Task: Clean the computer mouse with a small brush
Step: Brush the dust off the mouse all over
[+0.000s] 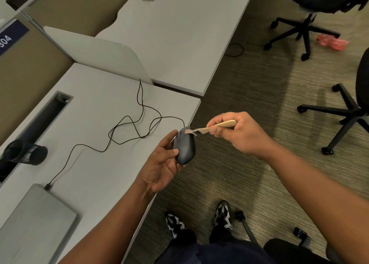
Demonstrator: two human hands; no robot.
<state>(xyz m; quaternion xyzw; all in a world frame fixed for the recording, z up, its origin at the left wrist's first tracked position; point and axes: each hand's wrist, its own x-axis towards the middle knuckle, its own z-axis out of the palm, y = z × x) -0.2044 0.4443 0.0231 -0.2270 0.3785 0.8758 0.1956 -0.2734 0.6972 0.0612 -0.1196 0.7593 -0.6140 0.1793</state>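
The dark grey computer mouse (184,146) is held in the air just past the edge of the desk (95,128), over the carpet, with its button end pointing away from the person. The left hand (161,163) cups it from below and from the left, thumb pressed along its near side and fingers wrapped behind, so the grip is closed firmly on the mouse body. At the far end of the mouse, the pale bristles of a small brush (211,127) touch the front edge near the buttons. The brush has a light wooden handle that runs to the right into the right hand (237,132), whose thumb and fingers are pinched tight around it.

From the front of the mouse a thin black cable (139,122) loops leftward across the desk and ends at a plug in the side of a closed grey laptop (36,221), down to the left of the left hand. Further left lies a dark cup (28,151) on its side. Right of the brush hand, black office chairs (339,112) stand on the carpet.
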